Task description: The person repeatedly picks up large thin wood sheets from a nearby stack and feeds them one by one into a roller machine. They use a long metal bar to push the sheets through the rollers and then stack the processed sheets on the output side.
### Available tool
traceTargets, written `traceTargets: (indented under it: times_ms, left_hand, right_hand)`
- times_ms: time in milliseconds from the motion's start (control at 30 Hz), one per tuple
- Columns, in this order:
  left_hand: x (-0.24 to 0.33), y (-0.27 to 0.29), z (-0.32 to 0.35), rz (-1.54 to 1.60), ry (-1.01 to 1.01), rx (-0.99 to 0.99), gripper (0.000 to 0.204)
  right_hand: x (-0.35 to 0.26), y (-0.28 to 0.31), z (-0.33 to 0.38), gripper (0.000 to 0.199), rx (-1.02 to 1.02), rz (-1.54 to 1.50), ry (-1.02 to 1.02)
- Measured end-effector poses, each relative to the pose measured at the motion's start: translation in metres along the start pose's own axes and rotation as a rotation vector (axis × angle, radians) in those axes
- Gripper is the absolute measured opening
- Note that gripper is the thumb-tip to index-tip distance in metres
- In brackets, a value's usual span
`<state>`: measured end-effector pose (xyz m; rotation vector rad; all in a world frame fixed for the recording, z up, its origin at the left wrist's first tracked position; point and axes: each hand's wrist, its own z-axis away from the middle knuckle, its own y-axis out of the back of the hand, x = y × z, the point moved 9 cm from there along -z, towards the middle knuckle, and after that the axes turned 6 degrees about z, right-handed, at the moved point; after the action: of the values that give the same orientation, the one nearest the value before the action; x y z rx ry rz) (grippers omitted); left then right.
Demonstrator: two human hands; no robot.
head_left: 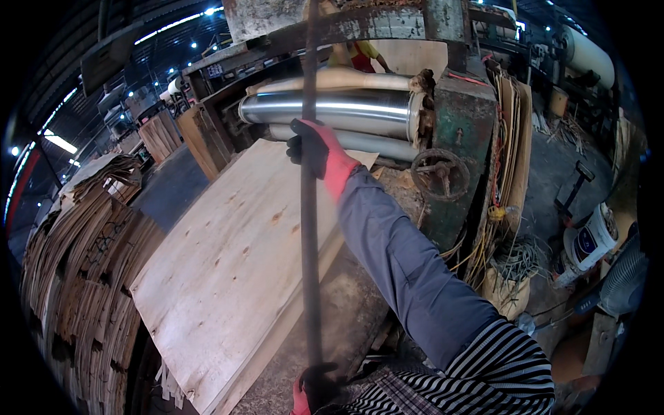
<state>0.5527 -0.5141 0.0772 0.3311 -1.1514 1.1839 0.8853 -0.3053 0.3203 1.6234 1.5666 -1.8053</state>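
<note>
Low at the frame's edge, left hand (pixel 309 392) grips the long dark rod (pixel 309 228); right hand (pixel 319 153) clasps it higher, above the plywood sheet (pixel 235 277) before the steel rollers (pixel 332 111). Keeping both grips firm should steady it.

A large pale plywood sheet (pixel 235 277) lies tilted on the grey, dusty worktop (pixel 339 304) in front of the roller machine. Its far edge reaches close to the shiny steel rollers (pixel 346 107), and its near corner juts out past the worktop's lower edge. A bare strip of the worktop shows along the sheet's right side, strewn with wood dust and splinters. To the left, tall stacks of thin veneer sheets (pixel 90 263) stand on the floor (pixel 173 187), their edges ragged and uneven. On the floor at the right sit a white bucket (pixel 588 242) and a tangle of thin scrap strips (pixel 515 259).
</note>
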Motion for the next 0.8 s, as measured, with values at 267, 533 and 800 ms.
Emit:
traceTargets:
  times_ms: [267, 533, 800]
  left_hand:
    - [-0.002, 0.018, -0.006, -0.099, -0.043, -0.013, 0.048]
    - [-0.005, 0.015, -0.001, -0.055, -0.034, -0.022, 0.033]
    - [0.001, 0.014, 0.006, -0.154, -0.118, -0.052, 0.024]
  right_hand:
    - [0.001, -0.001, 0.006, 0.02, 0.013, 0.028, -0.011]
    - [0.002, -0.003, 0.01, 0.02, 0.04, 0.036, -0.021]
    - [0.008, -0.005, 0.011, 0.022, 0.002, 0.069, -0.039]
